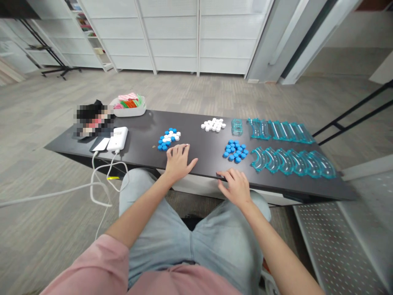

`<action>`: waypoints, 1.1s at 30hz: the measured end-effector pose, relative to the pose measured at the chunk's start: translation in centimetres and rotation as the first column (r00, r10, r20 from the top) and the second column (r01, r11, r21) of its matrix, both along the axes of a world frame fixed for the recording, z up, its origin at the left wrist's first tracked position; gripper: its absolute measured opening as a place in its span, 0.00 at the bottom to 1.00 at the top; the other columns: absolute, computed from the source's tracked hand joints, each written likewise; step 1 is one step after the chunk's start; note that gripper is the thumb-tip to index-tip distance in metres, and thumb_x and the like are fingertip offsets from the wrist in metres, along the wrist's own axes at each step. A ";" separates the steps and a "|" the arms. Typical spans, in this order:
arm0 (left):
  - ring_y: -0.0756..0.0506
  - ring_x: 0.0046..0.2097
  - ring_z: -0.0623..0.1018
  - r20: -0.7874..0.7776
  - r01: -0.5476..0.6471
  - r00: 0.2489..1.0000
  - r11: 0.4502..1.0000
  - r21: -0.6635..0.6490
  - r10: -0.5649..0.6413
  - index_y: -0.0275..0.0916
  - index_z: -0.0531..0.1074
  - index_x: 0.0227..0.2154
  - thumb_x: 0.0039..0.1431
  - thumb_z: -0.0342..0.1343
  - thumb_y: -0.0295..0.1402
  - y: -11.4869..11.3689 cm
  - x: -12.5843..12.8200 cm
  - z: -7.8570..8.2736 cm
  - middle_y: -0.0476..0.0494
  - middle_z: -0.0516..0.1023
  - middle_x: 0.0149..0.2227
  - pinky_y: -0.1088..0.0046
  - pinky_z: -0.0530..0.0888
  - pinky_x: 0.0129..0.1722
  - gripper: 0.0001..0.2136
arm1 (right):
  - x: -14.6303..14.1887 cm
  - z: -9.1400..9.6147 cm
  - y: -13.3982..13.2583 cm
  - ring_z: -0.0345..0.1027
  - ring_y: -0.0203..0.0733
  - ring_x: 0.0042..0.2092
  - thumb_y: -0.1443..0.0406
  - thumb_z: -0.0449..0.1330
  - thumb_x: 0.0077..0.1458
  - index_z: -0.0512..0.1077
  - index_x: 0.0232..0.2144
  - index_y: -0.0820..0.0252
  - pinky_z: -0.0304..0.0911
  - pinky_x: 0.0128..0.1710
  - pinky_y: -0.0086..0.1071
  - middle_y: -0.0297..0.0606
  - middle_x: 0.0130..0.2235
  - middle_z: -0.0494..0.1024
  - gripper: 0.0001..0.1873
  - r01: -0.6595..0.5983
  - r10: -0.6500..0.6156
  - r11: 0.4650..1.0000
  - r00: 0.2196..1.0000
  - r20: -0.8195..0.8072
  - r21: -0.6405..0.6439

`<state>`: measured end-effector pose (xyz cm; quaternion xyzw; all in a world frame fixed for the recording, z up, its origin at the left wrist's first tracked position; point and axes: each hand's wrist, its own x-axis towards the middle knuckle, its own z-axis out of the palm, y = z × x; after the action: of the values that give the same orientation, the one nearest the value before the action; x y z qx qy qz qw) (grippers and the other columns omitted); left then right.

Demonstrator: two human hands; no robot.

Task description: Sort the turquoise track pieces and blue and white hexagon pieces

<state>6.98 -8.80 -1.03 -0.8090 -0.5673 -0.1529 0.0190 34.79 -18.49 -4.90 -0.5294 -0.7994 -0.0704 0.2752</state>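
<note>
On the dark table [141, 135] my left hand [178, 160] rests with its fingers spread, just in front of a mixed group of blue and white pieces [167, 138]. Its fingertips come close to the nearest pieces; nothing shows in its grasp. My right hand [236, 186] lies at the table's front edge, fingers apart and holding nothing that I can see. Beyond it sits a cluster of small blue pieces [235, 151]. A pile of white pieces [213, 125] lies farther back.
Clear teal curved track-like pieces [291, 162] and straighter ones [281, 131] line the right side, beside small teal pieces [236, 127]. At left are a white power bank [118, 139] with cables [92, 180], a white basket [132, 111] of colourful items and a blurred-out object [92, 119].
</note>
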 end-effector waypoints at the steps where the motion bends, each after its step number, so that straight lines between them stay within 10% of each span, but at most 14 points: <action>1: 0.27 0.75 0.68 -0.022 0.071 0.997 0.997 -0.015 -0.071 0.33 0.67 0.77 0.78 0.52 0.51 0.6 0.9 0.1 0.24 0.72 0.74 0.45 0.60 0.75 0.34 | 0.0 0.0 0.0 0.70 0.49 0.42 0.63 0.65 0.71 0.83 0.52 0.55 0.57 0.43 0.42 0.40 0.40 0.79 0.10 0.005 -0.005 1.000 1.000 0.001 0.001; 7: 0.29 0.80 0.61 -0.040 0.273 0.959 0.955 -0.116 -0.279 0.30 0.57 0.82 0.77 0.51 0.54 5.5 6.6 0.1 0.26 0.61 0.82 0.48 0.57 0.79 0.41 | -0.1 -0.1 0.1 0.70 0.48 0.42 0.64 0.65 0.71 0.83 0.51 0.54 0.57 0.43 0.41 0.40 0.40 0.79 0.10 0.009 -0.009 1.000 1.000 0.010 0.005; 18: 0.25 0.83 0.55 0.077 0.130 0.989 0.989 -0.070 -0.124 0.27 0.54 0.82 0.74 0.58 0.53 9.8 9.6 0.1 0.20 0.50 0.84 0.45 0.55 0.80 0.46 | -0.1 -0.1 0.0 0.70 0.48 0.43 0.64 0.64 0.71 0.83 0.52 0.54 0.56 0.44 0.41 0.40 0.40 0.79 0.11 0.000 0.000 1.000 1.000 0.004 -0.012; 24: 0.26 0.84 0.53 0.122 0.077 0.989 0.994 0.080 -0.087 0.32 0.61 0.78 0.71 0.61 0.43 5.8 4.9 0.0 0.22 0.56 0.83 0.43 0.52 0.80 0.38 | 0.1 0.0 0.0 0.69 0.49 0.43 0.62 0.62 0.74 0.83 0.53 0.54 0.56 0.43 0.41 0.40 0.40 0.78 0.12 -0.009 0.009 1.000 1.000 0.016 -0.017; 30: 0.22 0.74 0.66 0.265 -0.380 0.898 0.923 0.066 0.351 0.34 0.70 0.69 0.68 0.64 0.40 3.5 -4.6 -0.1 0.20 0.68 0.73 0.40 0.64 0.72 0.30 | 0.1 0.0 0.1 0.69 0.49 0.42 0.63 0.64 0.72 0.84 0.52 0.56 0.55 0.42 0.42 0.41 0.39 0.78 0.12 -0.023 0.022 1.000 1.000 0.006 0.016; 33: 0.26 0.67 0.72 0.306 -0.429 0.865 0.903 0.037 0.398 0.39 0.78 0.58 0.70 0.61 0.39 2.7 -7.4 -0.2 0.26 0.76 0.65 0.45 0.69 0.66 0.17 | 0.1 0.1 0.1 0.69 0.49 0.42 0.63 0.63 0.72 0.84 0.52 0.55 0.55 0.42 0.42 0.40 0.39 0.78 0.11 -0.016 0.016 1.000 1.000 0.008 0.014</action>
<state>-0.45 -6.09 -1.26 -0.6348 -0.7154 -0.2919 0.0097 34.88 -18.44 -4.85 -0.5207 -0.8041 -0.0759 0.2765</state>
